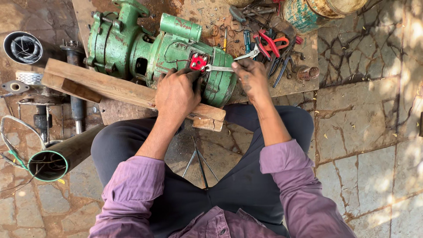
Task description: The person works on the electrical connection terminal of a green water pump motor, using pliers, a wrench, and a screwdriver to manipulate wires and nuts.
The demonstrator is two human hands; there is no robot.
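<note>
Partly hidden: left hand (176, 93) fingertips behind red terminal block (198, 62) on green motor (176, 53), grip unclear; right hand (249, 72) pinches spanner (219, 68), frame centre-top.

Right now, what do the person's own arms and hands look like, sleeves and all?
Both arms wear mauve-purple shirt sleeves, pushed up so the forearms are bare. The left hand and right hand are bare: no gloves, and no rings or watch visible. Dark grime smudges the back of the right hand.
</note>
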